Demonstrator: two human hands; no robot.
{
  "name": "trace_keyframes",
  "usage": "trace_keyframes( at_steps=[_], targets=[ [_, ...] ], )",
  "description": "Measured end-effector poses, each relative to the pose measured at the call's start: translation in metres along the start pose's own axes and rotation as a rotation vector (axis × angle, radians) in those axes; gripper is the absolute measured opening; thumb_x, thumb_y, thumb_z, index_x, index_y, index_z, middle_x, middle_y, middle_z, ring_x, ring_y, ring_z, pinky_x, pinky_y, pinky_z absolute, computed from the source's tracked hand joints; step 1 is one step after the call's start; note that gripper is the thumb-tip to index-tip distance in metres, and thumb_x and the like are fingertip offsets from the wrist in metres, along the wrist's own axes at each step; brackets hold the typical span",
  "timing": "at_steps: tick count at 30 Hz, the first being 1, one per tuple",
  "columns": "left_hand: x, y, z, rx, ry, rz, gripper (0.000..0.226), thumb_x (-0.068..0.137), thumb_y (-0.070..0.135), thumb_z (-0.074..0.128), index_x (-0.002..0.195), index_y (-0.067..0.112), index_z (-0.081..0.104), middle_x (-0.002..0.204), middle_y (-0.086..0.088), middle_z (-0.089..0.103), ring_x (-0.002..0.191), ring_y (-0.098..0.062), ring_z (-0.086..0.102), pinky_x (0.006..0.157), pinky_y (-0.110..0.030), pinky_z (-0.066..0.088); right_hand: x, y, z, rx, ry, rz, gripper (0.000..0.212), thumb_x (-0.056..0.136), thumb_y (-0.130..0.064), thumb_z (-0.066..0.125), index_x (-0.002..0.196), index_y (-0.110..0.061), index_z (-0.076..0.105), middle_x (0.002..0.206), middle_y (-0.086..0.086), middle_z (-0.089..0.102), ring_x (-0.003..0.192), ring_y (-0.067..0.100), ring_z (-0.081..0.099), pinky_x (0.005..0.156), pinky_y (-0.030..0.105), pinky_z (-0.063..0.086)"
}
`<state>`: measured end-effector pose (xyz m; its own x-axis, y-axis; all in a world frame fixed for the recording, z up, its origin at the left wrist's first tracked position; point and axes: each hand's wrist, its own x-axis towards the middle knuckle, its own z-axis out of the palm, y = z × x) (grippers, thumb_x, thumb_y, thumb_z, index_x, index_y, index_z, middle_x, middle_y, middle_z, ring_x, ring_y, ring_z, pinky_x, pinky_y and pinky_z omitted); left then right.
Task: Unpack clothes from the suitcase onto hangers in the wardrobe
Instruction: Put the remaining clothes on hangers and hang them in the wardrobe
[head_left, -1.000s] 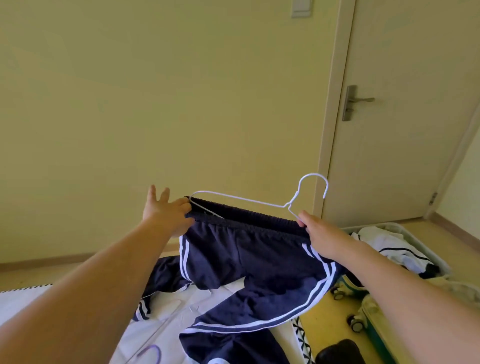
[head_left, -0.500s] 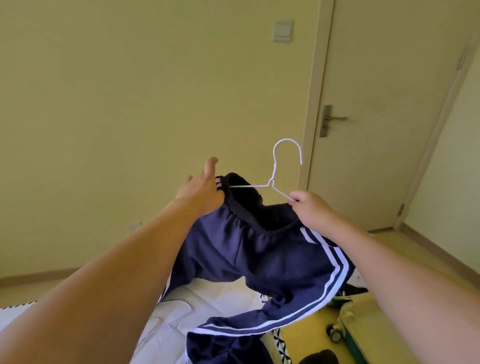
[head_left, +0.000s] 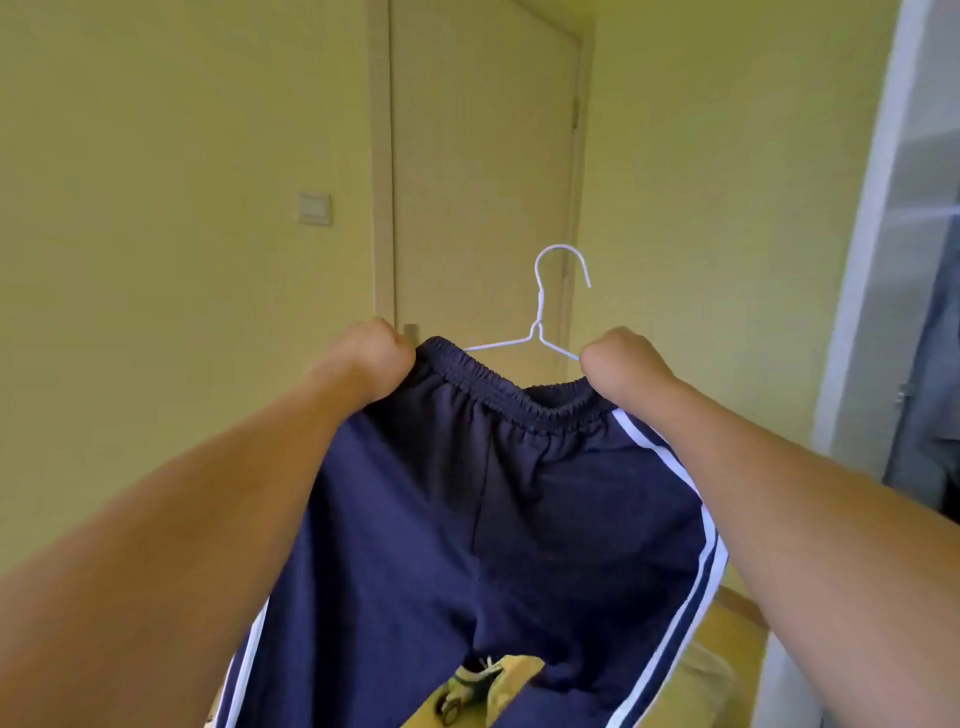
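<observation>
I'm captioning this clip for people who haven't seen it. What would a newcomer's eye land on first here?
First, the navy track pants with white side stripes, filling the centre and lower frame, held up by the waistband. The left hand and right hand each grip one end of it. Just above, the white wire hanger pokes out of the waistband, its hook standing out against the closed door behind.
</observation>
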<state>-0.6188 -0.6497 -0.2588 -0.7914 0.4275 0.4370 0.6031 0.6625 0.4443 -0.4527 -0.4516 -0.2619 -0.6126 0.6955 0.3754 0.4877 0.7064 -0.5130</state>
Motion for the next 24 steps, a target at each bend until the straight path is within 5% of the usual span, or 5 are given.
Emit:
trace_keyframes(
  at_steps=[5,12,16,20,24],
  targets=[
    [-0.016,0.102,-0.017,0.016,0.036,0.148,0.022,0.094,0.023,0.037,0.096,0.008,0.053,0.115,-0.02,0.061,0.091,-0.035,0.054,0.078,-0.034,0.041,-0.023,0.041,-0.102,-0.121,0.159,0.08,0.027,0.092,-0.012,0.037,0.066,-0.013,0.038,0.071,0.005,0.04,0.08,0.028,0.045,0.073,0.034,0.041],
    [-0.064,0.226,-0.04,-0.109,-0.067,0.358,0.048,0.097,0.038,0.03,0.12,0.005,0.056,0.127,-0.02,0.057,0.106,-0.034,0.052,0.084,-0.036,0.037,-0.086,0.096,-0.219,-0.346,0.418,0.141,0.006,0.089,-0.008,0.041,0.085,-0.008,0.044,0.081,0.007,0.049,0.08,0.031,0.05,0.066,0.033,0.037],
    [-0.099,0.302,-0.053,-0.336,-0.376,0.531,0.051,0.093,0.05,0.034,0.114,0.014,0.063,0.122,-0.008,0.062,0.103,-0.027,0.056,0.087,-0.037,0.038,-0.116,0.143,-0.293,-0.239,0.506,0.215,0.021,0.095,-0.011,0.038,0.116,-0.007,0.04,0.103,0.015,0.055,0.094,0.034,0.053,0.077,0.039,0.043],
    [-0.137,0.368,-0.045,-0.468,-0.671,0.671,0.031,0.09,0.042,0.055,0.097,0.018,0.073,0.097,-0.001,0.074,0.09,-0.022,0.069,0.091,-0.036,0.051,-0.126,0.192,-0.353,-0.292,0.594,0.366,0.021,0.096,-0.006,0.037,0.081,-0.005,0.051,0.116,0.024,0.059,0.09,0.033,0.05,0.076,0.032,0.037],
    [-0.154,0.434,-0.007,-0.561,-0.892,0.67,0.026,0.092,0.03,0.062,0.103,0.009,0.072,0.094,-0.009,0.076,0.092,-0.03,0.071,0.092,-0.046,0.054,-0.121,0.242,-0.387,-0.333,0.687,0.438,0.022,0.095,-0.008,0.042,0.1,-0.005,0.063,0.112,0.017,0.062,0.097,0.035,0.055,0.086,0.037,0.047]
  ],
)
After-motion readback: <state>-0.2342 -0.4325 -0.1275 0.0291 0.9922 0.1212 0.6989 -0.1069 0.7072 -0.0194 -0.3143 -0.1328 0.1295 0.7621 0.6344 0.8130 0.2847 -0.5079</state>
